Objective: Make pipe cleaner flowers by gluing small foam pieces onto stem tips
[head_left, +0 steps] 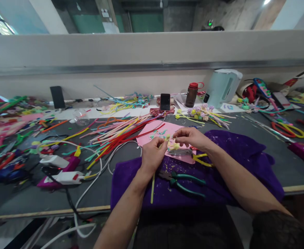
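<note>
Both hands meet over the pink sheet (155, 133) at the middle of the bench (284, 162). The left hand (153, 154) is closed around a yellow stem (152, 188), a thin pipe cleaner that runs down from the fist and hangs over the purple cloth (235, 152). Its top ends in a small yellow bud (167, 137) just above the thumb. The right hand (190, 137) pinches at that bud with thumb and forefinger, the other fingers curled in; whether it grips the bud itself or a loose bit beside it is too small to tell.

The pink sheet lies partly on the purple cloth and carries small green and yellow scraps. Scissors (190, 154) with yellow handles rest on its near edge, just under the right hand. Green-handled pliers (186, 181) lie on the cloth, near the left wrist and just beside the stem.

Left of the sheet, a fan of pipe cleaners (115, 133) in red, pink, yellow and teal spreads across the bench. Further left sit a glue gun (63, 173) and white cables (89, 188). Behind the sheet a phone (165, 101) stands upright, with a red-capped bottle (192, 94) and a pale kettle (223, 87) to its right. Finished flowers (203, 112) lie between the bottle and the cloth.
</note>
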Demonstrator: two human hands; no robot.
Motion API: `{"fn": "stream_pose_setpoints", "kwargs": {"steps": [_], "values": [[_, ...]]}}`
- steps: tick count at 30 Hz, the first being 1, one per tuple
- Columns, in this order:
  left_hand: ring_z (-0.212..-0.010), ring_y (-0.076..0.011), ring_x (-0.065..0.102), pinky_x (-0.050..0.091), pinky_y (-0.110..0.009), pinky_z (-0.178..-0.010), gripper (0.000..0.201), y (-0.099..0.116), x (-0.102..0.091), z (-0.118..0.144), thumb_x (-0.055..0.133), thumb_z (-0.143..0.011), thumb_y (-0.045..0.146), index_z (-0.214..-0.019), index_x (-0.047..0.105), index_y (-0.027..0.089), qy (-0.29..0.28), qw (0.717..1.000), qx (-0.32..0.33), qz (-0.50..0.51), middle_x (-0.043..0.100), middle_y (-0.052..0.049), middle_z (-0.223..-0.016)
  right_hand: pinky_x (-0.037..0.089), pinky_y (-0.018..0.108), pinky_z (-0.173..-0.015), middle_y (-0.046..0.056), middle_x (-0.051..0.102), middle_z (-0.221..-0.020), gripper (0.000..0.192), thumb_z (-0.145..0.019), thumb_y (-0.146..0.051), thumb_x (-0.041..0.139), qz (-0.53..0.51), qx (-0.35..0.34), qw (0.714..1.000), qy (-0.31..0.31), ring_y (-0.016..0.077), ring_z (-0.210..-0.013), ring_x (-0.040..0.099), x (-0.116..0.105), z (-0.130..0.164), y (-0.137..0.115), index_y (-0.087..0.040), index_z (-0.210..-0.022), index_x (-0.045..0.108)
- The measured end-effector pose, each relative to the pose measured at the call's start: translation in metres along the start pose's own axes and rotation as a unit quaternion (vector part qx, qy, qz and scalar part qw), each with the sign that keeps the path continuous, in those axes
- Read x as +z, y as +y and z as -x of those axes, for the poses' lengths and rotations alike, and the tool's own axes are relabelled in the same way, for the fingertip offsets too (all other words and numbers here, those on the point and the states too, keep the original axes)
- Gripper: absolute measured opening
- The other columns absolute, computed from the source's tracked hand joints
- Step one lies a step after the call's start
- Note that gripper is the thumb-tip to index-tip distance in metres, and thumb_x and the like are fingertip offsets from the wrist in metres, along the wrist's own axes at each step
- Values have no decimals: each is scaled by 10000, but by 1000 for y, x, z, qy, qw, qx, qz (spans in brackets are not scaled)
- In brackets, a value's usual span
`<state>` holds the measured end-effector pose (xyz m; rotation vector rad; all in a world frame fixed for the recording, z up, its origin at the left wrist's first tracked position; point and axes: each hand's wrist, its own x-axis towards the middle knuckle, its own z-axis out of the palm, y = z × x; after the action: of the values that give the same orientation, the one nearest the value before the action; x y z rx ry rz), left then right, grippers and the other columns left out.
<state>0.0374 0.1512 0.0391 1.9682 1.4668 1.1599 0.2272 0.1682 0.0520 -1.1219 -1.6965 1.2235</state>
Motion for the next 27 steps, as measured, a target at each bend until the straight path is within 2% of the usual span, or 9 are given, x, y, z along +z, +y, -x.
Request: {"fn": "stream_pose_setpoints", "kwargs": {"steps": [4, 8, 10, 12, 15, 18, 21, 24, 27], "values": [[-559, -105, 538, 341, -209, -555, 165, 1, 1, 2, 528, -771, 319, -713, 625, 199, 8, 995, 59, -74, 632, 8, -642, 386, 165, -414, 12, 616, -744, 347, -686, -311, 655, -44, -5, 999, 4, 81, -545, 542, 8, 0, 0, -161, -993, 596], [-564, -114, 523, 322, -215, -561, 176, 4, 1, 3, 519, -779, 326, -705, 628, 208, 14, 994, 87, -61, 620, -1, -639, 401, 165, -423, 0, 593, -755, 398, -665, -240, 660, -58, -1, 998, -19, 93, -587, 550, 17, 2, -2, -177, -1044, 558], [-529, -107, 504, 322, -208, -538, 165, 5, 0, 3, 549, -754, 333, -680, 628, 208, 6, 998, 60, -12, 603, 9, -595, 406, 170, -429, -6, 585, -742, 379, -662, -225, 657, -58, -1, 998, -24, 95, -588, 546, 20, 3, -4, -181, -1027, 561], [-475, -94, 485, 325, -199, -494, 168, 7, -1, 2, 578, -725, 346, -657, 618, 199, -23, 998, 2, 60, 584, 22, -546, 407, 172, -433, 2, 590, -764, 383, -666, -231, 656, -70, -1, 997, -22, 100, -602, 553, 21, 3, -5, -183, -1033, 561], [-377, -70, 451, 300, -183, -387, 207, 6, -5, -1, 598, -702, 381, -674, 581, 176, -97, 967, -110, 209, 581, 31, -524, 413, 175, -447, 26, 609, -841, 431, -666, -262, 666, -90, -4, 996, -19, 108, -635, 573, 16, 3, -6, -188, -1074, 552], [-318, -46, 418, 229, -157, -301, 230, 4, -7, -5, 616, -687, 374, -681, 546, 155, -159, 909, -193, 333, 583, 28, -521, 403, 176, -440, 38, 629, -830, 355, -699, -310, 639, -66, -19, 998, 8, 104, -609, 571, 3, 4, -8, -175, -1023, 587], [-286, -29, 388, 196, -145, -266, 231, 1, -9, -8, 632, -674, 340, -630, 526, 140, -193, 868, -226, 399, 570, 28, -496, 374, 178, -411, 47, 635, -780, 278, -782, -365, 520, -5, -28, 997, 74, 92, -538, 549, -20, 5, -8, -148, -921, 625], [-267, -19, 367, 188, -142, -254, 232, 0, -9, -10, 639, -669, 318, -599, 521, 132, -207, 847, -238, 427, 553, 32, -465, 363, 191, -413, 44, 642, -765, 307, -807, -361, 452, 129, -2, 983, 128, 101, -517, 551, -51, 6, 0, -147, -919, 642], [-267, -15, 368, 190, -140, -253, 225, 0, -9, -11, 645, -663, 305, -592, 526, 128, -205, 845, -245, 428, 550, 33, -456, 389, 208, -478, 39, 666, -756, 323, -815, -323, 401, 321, 77, 932, 153, 117, -544, 572, -79, 7, 14, -161, -872, 675]]}}
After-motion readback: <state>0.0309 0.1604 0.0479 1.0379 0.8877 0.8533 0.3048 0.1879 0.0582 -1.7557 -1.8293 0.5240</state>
